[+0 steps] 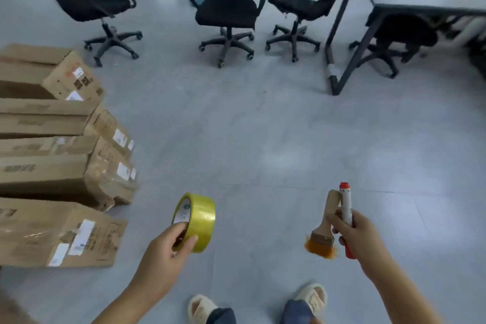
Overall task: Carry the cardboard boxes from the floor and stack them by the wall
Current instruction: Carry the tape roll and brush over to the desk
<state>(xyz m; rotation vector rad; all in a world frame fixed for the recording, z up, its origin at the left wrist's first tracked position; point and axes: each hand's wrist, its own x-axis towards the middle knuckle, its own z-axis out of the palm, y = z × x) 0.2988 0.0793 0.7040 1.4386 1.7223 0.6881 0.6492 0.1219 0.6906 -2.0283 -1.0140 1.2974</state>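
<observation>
Cardboard boxes (52, 181) lay on the floor (263, 139) at the left of the head view, long cartons set side by side with their labelled ends toward the open room. One nearer box (57, 234) sat a little apart from the rest, closest to the person. No wall showed in the frame, so the stacking spot could not be placed.

Neither hand touched a box. Left hand (168, 247) held a roll of yellow tape (196, 221), fingers curled through its core and thumb over the outer rim, roll raised clear of the floor. Right hand (352, 234) gripped two things at once: a wooden-handled paintbrush (324, 229), bristles hanging down, and a red-capped marker (345, 208) upright beside the handle, fingers wrapped round both.

Judgement: the small tools were probably being carried out of the way, both hands being full, so box lifting could not start until they were set down. The long cartons look like two-handed loads.

Slippered feet (310, 297) stood on bare floor, well apart from the boxes. Three black office chairs (226, 13) stood at the far side, and a dark-framed table (420, 9) to the right; that table seems a likely place for the tools.
</observation>
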